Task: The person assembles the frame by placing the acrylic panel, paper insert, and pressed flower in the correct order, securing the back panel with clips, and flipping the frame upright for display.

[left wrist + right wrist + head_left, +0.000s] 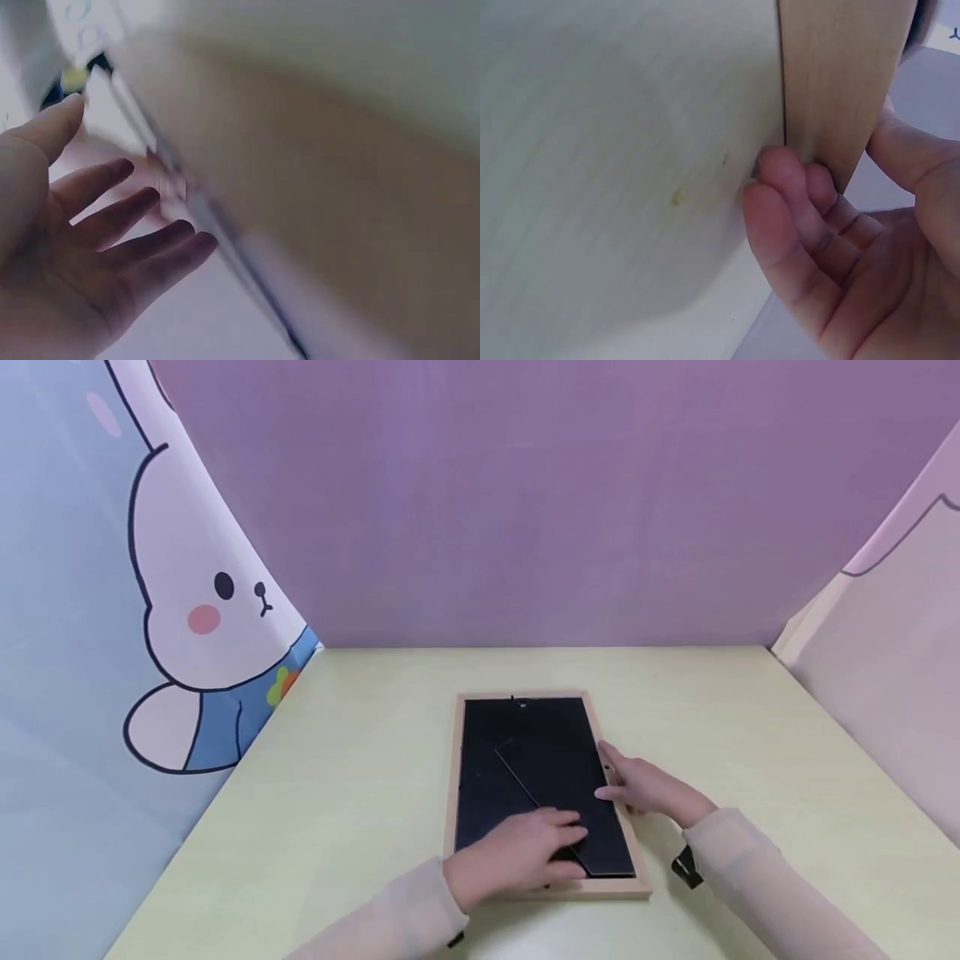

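A picture frame point(611, 887) with a light wooden rim lies back side up on the table. Its black backing board point(480, 793) carries a flap, a stand by its looks, with a slanting edge. Above the board's lower part is my left hand point(525, 847), fingers spread. The left wrist view shows that hand's fingers loosely extended with nothing between them, beside a blurred surface. My right hand point(645, 783) holds the frame's right side, thumb over the top. In the right wrist view, its curled fingertips point(780, 169) meet the outer side of the wooden rim point(840, 75).
The pale table point(360, 760) extends around the frame. A purple backdrop point(525, 510) stands behind, with a rabbit-printed panel point(187, 635) at the left and another panel point(892, 677) at the right. Near the frame's top edge is a small metal hanger point(522, 703).
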Motion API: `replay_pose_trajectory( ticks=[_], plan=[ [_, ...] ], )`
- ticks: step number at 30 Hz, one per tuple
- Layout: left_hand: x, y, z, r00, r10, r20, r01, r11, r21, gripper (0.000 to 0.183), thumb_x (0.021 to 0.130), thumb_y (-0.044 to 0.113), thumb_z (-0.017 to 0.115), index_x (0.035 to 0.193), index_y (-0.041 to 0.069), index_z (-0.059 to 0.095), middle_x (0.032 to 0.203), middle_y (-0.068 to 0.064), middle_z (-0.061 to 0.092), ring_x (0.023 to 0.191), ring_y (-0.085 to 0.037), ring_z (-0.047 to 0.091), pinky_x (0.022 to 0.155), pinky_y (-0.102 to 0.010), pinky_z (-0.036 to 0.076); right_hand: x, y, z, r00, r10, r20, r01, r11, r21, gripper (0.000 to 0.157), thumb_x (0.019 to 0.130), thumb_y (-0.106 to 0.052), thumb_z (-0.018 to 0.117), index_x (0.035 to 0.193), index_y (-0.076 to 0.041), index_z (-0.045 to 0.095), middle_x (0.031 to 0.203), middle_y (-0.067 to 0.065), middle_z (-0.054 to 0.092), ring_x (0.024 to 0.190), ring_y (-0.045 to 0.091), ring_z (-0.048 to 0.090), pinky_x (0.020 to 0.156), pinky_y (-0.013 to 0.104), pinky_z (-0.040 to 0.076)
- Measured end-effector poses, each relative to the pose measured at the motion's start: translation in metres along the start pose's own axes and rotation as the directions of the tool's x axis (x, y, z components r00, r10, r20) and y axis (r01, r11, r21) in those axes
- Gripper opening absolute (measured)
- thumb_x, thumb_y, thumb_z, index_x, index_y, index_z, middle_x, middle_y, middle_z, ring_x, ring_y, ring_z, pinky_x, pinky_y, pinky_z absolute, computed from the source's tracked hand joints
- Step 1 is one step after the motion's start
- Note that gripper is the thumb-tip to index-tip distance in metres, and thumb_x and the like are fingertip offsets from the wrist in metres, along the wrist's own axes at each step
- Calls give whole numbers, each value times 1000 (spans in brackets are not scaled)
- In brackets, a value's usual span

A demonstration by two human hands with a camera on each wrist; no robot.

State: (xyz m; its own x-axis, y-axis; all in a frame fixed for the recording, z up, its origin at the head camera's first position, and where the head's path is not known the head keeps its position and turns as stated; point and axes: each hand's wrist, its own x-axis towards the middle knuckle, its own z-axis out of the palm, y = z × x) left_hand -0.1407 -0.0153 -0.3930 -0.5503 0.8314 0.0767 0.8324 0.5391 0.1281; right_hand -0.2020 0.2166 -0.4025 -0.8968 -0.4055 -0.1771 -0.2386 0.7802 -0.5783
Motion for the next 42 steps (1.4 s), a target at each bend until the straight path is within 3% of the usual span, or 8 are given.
replay_pose_trajectory(
  ticks=[4,9,12,14,23,27,31,42],
  plan=[
    [-5,-32,-12,985,-120,-123,107,988,-107,43,92,34,56,125,7,58,129,-9,53,118,-19,48,96,-31,39,-1,0,2,1000,3,-6,-3,1000,16,81,90,-21,60,143,10,7,61,1,50,46,18,49,46,30,41],
    [-16,-74,-14,919,-327,-221,283,936,-207,39,91,22,59,123,0,58,126,-16,54,116,-28,50,95,-39,40,-3,0,4,1000,17,5,-17,998,55,79,91,-21,59,143,10,7,63,3,50,46,18,49,46,31,42],
    [-23,-90,-10,877,-420,-233,370,900,-231,41,89,20,61,123,-1,56,128,-20,50,116,-32,49,94,-42,40,-5,-1,5,1000,25,12,-26,997,76,79,92,-21,58,143,10,6,63,5,49,47,19,50,46,32,43],
    [-27,-97,-7,857,-459,-233,408,882,-237,43,88,19,63,124,-3,55,129,-22,48,117,-34,48,93,-43,40,-5,-2,5,1000,29,9,-29,997,77,79,92,-21,58,143,10,6,63,5,50,47,19,50,46,32,43],
    [-34,-112,5,800,-559,-218,515,826,-230,53,85,22,68,124,-10,50,126,-28,47,110,-38,51,89,-44,43,-6,-2,6,999,37,-1,-36,997,73,79,91,-21,58,142,11,7,58,6,50,44,19,49,44,32,42],
    [-34,-115,7,788,-586,-190,539,805,-249,48,84,24,68,116,-10,55,120,-28,51,106,-37,54,86,-43,45,-7,-2,5,999,47,-1,-46,997,64,78,91,-21,58,142,11,8,58,6,50,44,19,49,44,31,42],
    [-33,-115,7,786,-595,-167,548,795,-260,47,84,25,69,113,-9,57,118,-26,53,104,-36,55,85,-42,46,-6,-3,4,999,48,2,-48,997,62,78,92,-22,58,142,11,8,58,5,50,45,19,49,45,31,43],
    [-30,-116,5,801,-577,-158,542,812,-217,48,83,26,70,114,-9,56,119,-25,50,100,-34,56,82,-40,47,-7,-3,3,998,62,-5,-61,997,48,77,91,-21,58,142,11,10,59,5,50,46,19,50,45,32,44]
  ],
)
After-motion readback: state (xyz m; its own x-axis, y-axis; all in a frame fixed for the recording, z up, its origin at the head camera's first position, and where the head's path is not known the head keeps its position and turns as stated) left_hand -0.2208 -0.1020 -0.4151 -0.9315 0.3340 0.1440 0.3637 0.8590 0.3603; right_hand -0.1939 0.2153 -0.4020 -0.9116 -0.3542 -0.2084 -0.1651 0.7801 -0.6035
